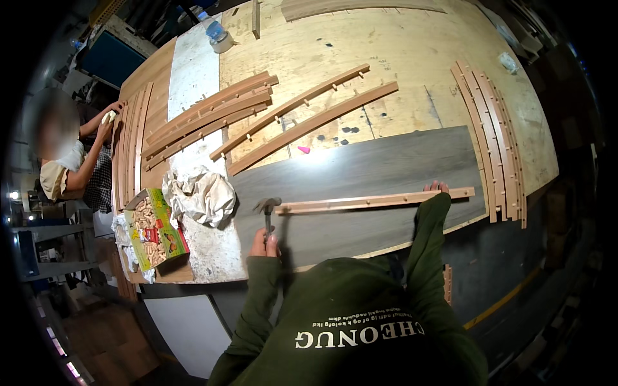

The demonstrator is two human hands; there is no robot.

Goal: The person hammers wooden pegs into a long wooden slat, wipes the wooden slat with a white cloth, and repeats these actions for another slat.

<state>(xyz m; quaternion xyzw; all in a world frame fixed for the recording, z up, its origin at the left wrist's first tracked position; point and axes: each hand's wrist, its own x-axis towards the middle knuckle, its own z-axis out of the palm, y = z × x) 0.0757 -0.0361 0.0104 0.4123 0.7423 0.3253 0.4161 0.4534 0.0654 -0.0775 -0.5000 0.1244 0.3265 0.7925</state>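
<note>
Green sweatshirt [347, 293] — hammer [268, 217] — box [171, 240] of pegs [147, 220]

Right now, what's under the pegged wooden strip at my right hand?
The grey board shows on both sides of the wooden strip, so it seems to run beneath. What's directly under is covered; I can't see whether anything lies there.

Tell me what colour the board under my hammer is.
The board is grey with darker streaks, seen in the head view.

Holds both dark-green-sleeved arms [430, 235] forward; curls bare left hand [262, 246] left of frame centre, bends fingers of bare right hand [436, 187] right of centre.
</note>
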